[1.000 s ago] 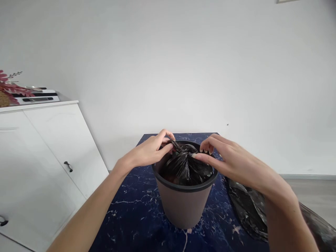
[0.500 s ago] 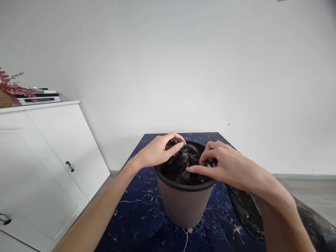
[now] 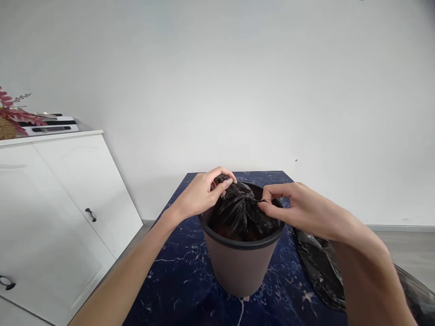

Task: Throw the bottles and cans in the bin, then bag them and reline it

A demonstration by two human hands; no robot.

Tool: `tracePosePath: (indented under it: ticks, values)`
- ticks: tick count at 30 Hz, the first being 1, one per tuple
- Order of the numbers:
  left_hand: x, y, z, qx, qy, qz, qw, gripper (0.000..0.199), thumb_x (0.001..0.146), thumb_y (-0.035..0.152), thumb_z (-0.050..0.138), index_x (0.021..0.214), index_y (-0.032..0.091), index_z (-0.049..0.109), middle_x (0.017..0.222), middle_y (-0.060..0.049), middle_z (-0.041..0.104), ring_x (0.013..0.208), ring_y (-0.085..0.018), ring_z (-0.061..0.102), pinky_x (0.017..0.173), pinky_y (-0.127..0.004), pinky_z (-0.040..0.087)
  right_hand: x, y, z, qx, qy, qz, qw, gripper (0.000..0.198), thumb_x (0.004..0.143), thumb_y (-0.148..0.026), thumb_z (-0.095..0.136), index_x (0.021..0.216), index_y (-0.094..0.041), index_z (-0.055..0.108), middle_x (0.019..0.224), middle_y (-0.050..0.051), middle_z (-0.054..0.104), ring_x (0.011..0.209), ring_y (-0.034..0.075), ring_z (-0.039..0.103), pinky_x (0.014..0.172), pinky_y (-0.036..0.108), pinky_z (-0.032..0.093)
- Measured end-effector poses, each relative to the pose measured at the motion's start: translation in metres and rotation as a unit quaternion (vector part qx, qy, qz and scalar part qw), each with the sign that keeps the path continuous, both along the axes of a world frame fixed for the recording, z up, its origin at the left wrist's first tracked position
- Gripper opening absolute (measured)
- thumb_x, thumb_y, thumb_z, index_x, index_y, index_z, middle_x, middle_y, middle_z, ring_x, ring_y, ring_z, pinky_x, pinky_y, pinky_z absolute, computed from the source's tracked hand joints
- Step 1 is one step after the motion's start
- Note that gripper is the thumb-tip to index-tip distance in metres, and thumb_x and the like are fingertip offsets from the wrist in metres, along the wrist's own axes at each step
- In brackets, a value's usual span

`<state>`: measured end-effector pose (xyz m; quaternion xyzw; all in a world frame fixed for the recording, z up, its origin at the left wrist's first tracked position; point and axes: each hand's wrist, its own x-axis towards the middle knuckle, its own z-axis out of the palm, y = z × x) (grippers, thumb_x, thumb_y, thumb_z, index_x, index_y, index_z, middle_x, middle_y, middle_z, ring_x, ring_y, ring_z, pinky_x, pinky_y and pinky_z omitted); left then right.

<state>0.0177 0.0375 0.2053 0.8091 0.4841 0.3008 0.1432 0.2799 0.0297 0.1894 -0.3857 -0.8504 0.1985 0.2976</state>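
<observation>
A black plastic garbage bag [image 3: 243, 213] sits inside a brownish-grey trash bin [image 3: 239, 267] with a dark rim. The bag's top is gathered into a knot near the bin's middle. On the left, my left hand [image 3: 207, 188] pinches a bunched end of the bag over the rim. My right hand [image 3: 287, 203] grips a thin twisted end between thumb and fingers, drawn out to the right of the knot. The bag's lower part is hidden inside the bin.
The bin stands on a dark blue marble-patterned table [image 3: 183, 280]. More black plastic bag [image 3: 319, 267] lies at the table's right side. A white cabinet [image 3: 64, 199] stands left, bearing a wicker item with pink leaves [image 3: 20, 117]. Behind is a white wall [image 3: 238, 90].
My right hand has closed on a bag end and moved slightly right and up, pulling it taut. The knot looks tighter. My left hand has shifted slightly up and left.
</observation>
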Motion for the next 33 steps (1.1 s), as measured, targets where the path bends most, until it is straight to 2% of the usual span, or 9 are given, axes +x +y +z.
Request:
tracePosePath:
  ticks: [7,10,14,17,20,25,29,31,33]
  values:
    - [-0.016,0.003,-0.006,0.002,0.032,0.041,0.999,0.033,0.108,0.054,0.050,0.119,0.030,0.070,0.075,0.001,0.069,0.053,-0.016,0.052,0.052,-0.029,0.035,0.003,0.004,-0.004,-0.018,-0.013,0.013,1.000,0.028,0.095,-0.037,0.058,0.071,-0.024,0.053,0.064,-0.005,0.049,0.056,0.012,0.036,0.050,0.027,0.030]
    - [-0.028,0.006,-0.005,-0.003,0.048,0.047,0.998,0.033,0.108,0.053,0.051,0.119,0.029,0.071,0.082,0.000,0.072,0.062,-0.017,0.060,0.058,-0.029,0.040,0.009,0.006,-0.006,0.017,-0.031,0.011,0.999,0.026,0.096,-0.032,0.059,0.071,-0.025,0.056,0.068,-0.004,0.059,0.060,0.013,0.049,0.052,0.027,0.038]
    - [-0.043,0.005,0.003,-0.001,0.051,0.039,0.998,0.033,0.107,0.052,0.054,0.117,0.027,0.073,0.107,-0.004,0.077,0.080,-0.018,0.070,0.068,-0.029,0.045,0.019,0.011,-0.011,0.072,-0.023,0.009,0.997,0.019,0.097,-0.032,0.061,0.080,-0.028,0.068,0.104,0.000,0.080,0.092,0.021,0.075,0.070,0.030,0.057]
    - [-0.049,0.001,0.010,0.026,0.050,0.062,0.996,0.033,0.107,0.052,0.054,0.116,0.027,0.073,0.099,-0.003,0.076,0.073,-0.016,0.064,0.064,-0.028,0.043,0.025,0.016,-0.015,0.089,-0.010,0.024,0.996,0.022,0.097,-0.034,0.063,0.076,-0.027,0.067,0.132,0.001,0.076,0.116,0.026,0.074,0.086,0.037,0.062]
    - [-0.053,-0.001,0.013,0.019,0.048,0.072,0.996,0.032,0.107,0.052,0.055,0.119,0.028,0.073,0.087,-0.001,0.073,0.064,-0.015,0.057,0.059,-0.028,0.040,0.029,0.019,-0.015,0.071,-0.004,0.030,0.997,0.025,0.098,-0.039,0.063,0.076,-0.027,0.070,0.145,0.003,0.069,0.123,0.030,0.071,0.092,0.043,0.061]
    - [-0.051,-0.004,0.009,0.007,-0.021,0.062,0.998,0.031,0.106,0.053,0.058,0.117,0.027,0.070,0.080,0.001,0.068,0.059,-0.013,0.051,0.054,-0.027,0.037,0.031,0.018,-0.010,0.005,-0.010,0.019,1.000,0.027,0.097,-0.042,0.063,0.075,-0.025,0.064,0.146,0.005,0.068,0.127,0.033,0.067,0.096,0.045,0.059]
    - [-0.040,-0.012,0.010,0.035,-0.117,0.002,0.993,0.025,0.105,0.047,0.063,0.115,0.025,0.070,0.089,-0.001,0.068,0.073,-0.014,0.062,0.068,-0.028,0.048,0.030,0.012,-0.006,-0.019,-0.002,0.011,1.000,0.035,0.100,-0.049,0.062,0.075,-0.025,0.057,0.143,0.004,0.070,0.133,0.033,0.063,0.103,0.047,0.055]
    - [-0.033,-0.017,0.013,0.045,-0.153,-0.026,0.987,0.022,0.105,0.044,0.065,0.113,0.024,0.070,0.099,-0.002,0.069,0.077,-0.014,0.066,0.072,-0.028,0.052,0.026,0.006,-0.006,-0.029,0.020,0.007,0.999,0.036,0.101,-0.057,0.062,0.081,-0.027,0.060,0.140,0.004,0.071,0.131,0.032,0.064,0.101,0.046,0.055]
    - [-0.026,-0.023,0.016,0.047,-0.167,-0.045,0.984,0.020,0.104,0.042,0.066,0.112,0.024,0.070,0.103,-0.003,0.069,0.077,-0.014,0.068,0.072,-0.028,0.053,0.017,-0.002,-0.006,-0.026,0.070,0.003,0.997,0.033,0.099,-0.063,0.064,0.096,-0.030,0.066,0.134,0.005,0.073,0.126,0.030,0.067,0.100,0.044,0.055]
